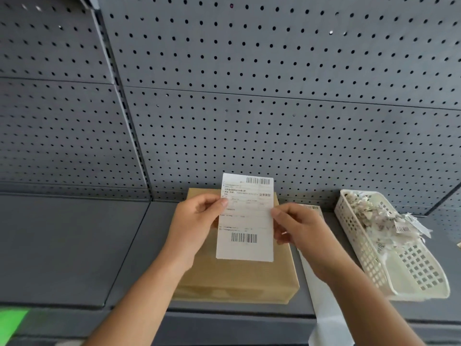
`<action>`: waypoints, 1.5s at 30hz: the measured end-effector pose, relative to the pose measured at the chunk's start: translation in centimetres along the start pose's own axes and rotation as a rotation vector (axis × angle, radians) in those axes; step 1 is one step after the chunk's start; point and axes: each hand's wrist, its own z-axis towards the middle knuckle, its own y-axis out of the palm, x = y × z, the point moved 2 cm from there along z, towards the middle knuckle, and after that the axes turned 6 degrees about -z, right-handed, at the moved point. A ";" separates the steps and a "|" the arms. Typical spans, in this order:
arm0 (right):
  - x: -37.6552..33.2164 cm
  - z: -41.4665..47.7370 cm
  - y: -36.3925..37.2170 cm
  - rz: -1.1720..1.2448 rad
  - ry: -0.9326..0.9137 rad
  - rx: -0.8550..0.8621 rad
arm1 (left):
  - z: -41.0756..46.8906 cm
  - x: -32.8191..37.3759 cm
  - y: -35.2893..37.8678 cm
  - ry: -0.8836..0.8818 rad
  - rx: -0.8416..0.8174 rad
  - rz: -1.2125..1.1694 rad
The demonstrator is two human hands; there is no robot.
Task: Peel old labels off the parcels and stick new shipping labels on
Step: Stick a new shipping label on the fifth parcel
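Both forearms are reaching in from the bottom edge, and I am holding a white shipping label (245, 221) up in front of me, printed side facing me, one barcode at its top and another near its bottom. My left hand (197, 218) is pinching the label's left edge between thumb and fingers, and my right hand (299, 228) is pinching the right edge the same way. Just behind and below the label, a brown cardboard parcel (237, 278) is lying flat on the grey shelf (74, 245); I cannot tell whether the label is touching it. A long white paper strip (324, 315) is lying just right of the parcel and hanging over the shelf's front edge. Further right, a white plastic basket (374, 265) is sitting at an angle with torn label scraps (374, 216) piling in its far end. Grey pegboard (274, 96) is rising behind everything.
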 end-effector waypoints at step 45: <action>3.5 4.6 4.3 -0.693 -0.014 0.121 | 3.9 -5.3 -1.0 0.055 0.037 0.864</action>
